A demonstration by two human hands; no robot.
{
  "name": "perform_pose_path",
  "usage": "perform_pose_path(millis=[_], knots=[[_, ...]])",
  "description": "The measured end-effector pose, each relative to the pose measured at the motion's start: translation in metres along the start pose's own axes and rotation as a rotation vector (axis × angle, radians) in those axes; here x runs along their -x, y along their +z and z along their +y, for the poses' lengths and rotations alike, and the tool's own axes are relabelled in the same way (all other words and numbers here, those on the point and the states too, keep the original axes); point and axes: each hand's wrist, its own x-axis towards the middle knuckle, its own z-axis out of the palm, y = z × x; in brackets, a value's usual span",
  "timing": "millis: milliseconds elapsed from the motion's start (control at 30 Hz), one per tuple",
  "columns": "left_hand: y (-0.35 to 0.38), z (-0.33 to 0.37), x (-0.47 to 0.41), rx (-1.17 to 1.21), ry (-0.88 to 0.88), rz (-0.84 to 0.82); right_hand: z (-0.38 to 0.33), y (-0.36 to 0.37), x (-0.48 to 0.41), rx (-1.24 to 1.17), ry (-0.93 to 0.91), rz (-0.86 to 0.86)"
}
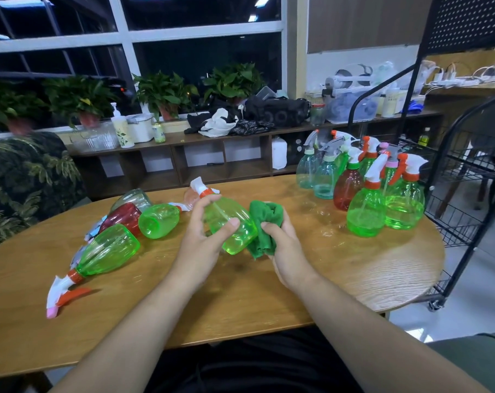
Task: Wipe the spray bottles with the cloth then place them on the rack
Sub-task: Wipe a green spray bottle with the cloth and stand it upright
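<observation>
Bottle [232, 222] — green, tilted, nozzle pointing away — sits above the surface [240, 293] in the left grip [203, 236], thumb and fingers curled round its middle; right grip [283, 245] clenches the cloth [264, 222] against its side; upright bottles [368, 199] stand beside the rack [467, 194]; lying bottles [110, 248] at left.

Your round wooden table [269, 293] carries two groups of spray bottles. From 9 to 11 o'clock, four lie on their sides, packed close together. The near green bottle [107, 255] points its white-and-orange trigger toward 7 o'clock. The far green bottle [159, 221] lies beyond it, with the lying red bottle [124, 217] and the clear bottle [131, 198] further back. At 2 o'clock a tight cluster stands upright: two front green bottles [367, 211], then the standing red bottle [348, 188] and the pale teal bottles [307, 168] behind.
</observation>
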Motion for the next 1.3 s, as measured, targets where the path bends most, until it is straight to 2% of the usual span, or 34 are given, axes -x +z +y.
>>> perform_pose_path(millis=[167, 233, 300, 433, 667, 833, 967, 1133, 1233, 1300], knots=[[0.014, 0.0, -0.007, 0.064, -0.052, 0.189, 0.001, -0.003, 0.009, 0.456, -0.36, -0.096], [0.019, 0.001, -0.012, 0.203, -0.135, 0.269, 0.001, -0.001, 0.012, 0.556, -0.478, -0.134], [0.028, 0.007, -0.013, 0.378, -0.223, 0.314, 0.003, 0.003, 0.013, 0.574, -0.51, -0.145], [0.04, 0.014, -0.008, 0.531, -0.172, 0.346, 0.004, 0.004, 0.014, 0.411, -0.354, -0.072], [0.041, 0.007, 0.0, 0.413, -0.001, 0.252, 0.002, 0.001, 0.002, 0.178, -0.227, 0.055], [0.034, 0.006, 0.007, 0.223, 0.07, 0.175, 0.004, -0.004, -0.008, 0.013, -0.118, 0.117], [0.019, 0.014, 0.0, 0.038, 0.137, 0.094, 0.006, -0.004, -0.009, -0.038, -0.011, 0.099], [0.003, 0.025, -0.004, -0.194, 0.23, -0.034, -0.001, -0.004, -0.012, -0.078, -0.006, 0.201], [0.005, 0.02, -0.005, -0.271, 0.214, -0.066, -0.002, -0.007, -0.007, -0.12, 0.002, 0.141], [0.011, 0.017, -0.002, -0.271, 0.207, -0.028, -0.003, -0.004, -0.003, -0.105, 0.023, 0.076]])
